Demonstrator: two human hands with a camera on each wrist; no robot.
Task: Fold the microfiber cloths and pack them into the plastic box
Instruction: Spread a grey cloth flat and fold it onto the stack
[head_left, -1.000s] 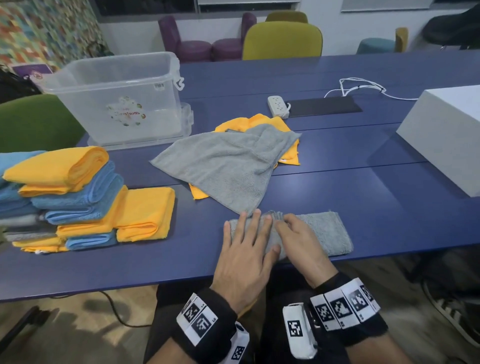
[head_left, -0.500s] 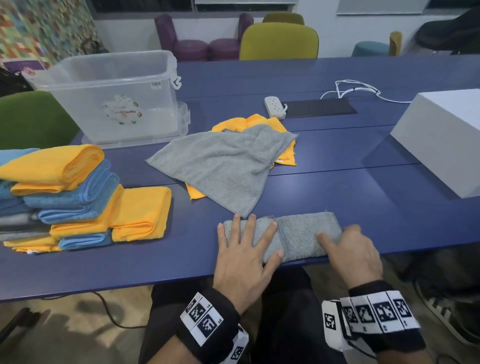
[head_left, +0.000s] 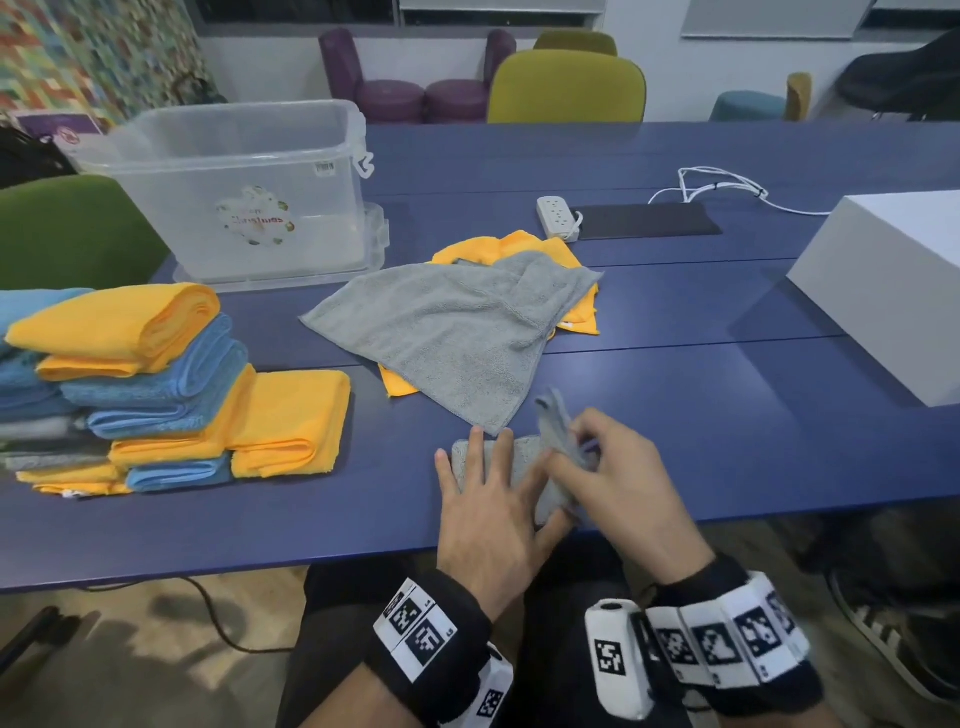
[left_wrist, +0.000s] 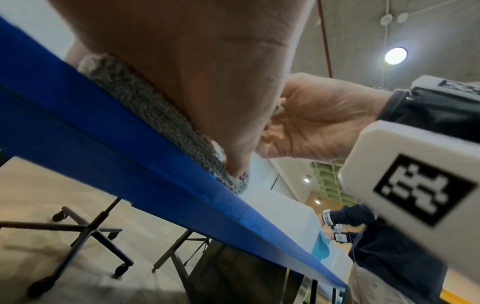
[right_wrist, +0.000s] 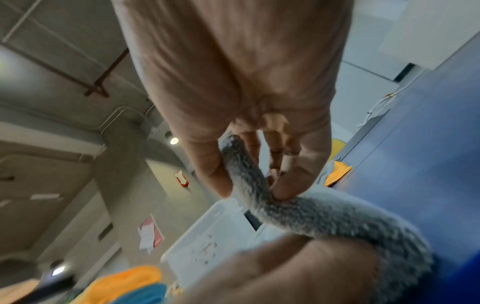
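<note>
Left hand (head_left: 488, 512) lies flat, fingers straight and spread, pressing the folded grey cloth (head_left: 519, 457) down at the table's (head_left: 727, 415) near edge. Right hand (head_left: 618, 480) has thumb and fingers pinched on that cloth's right end, which stands lifted off the table and curls over toward the left hand; the right wrist view shows the thumb (right_wrist: 207, 164) on one side of the grey strip and the fingertips on the other. From the left wrist view, the cloth (left_wrist: 155, 115) sits squeezed between the palm and the blue table edge. Just beyond the folded cloth lies a loose grey cloth (head_left: 457, 332), spread open, draped over an orange cloth (head_left: 519, 249). Left of the folded cloth, a stack (head_left: 130, 384) of folded orange and blue cloths. Beyond the stack, further from the folded cloth, stands the clear box (head_left: 244, 192), open on top, no cloth visible inside. Right of the folded cloth, well apart, a white box (head_left: 883, 280).
</note>
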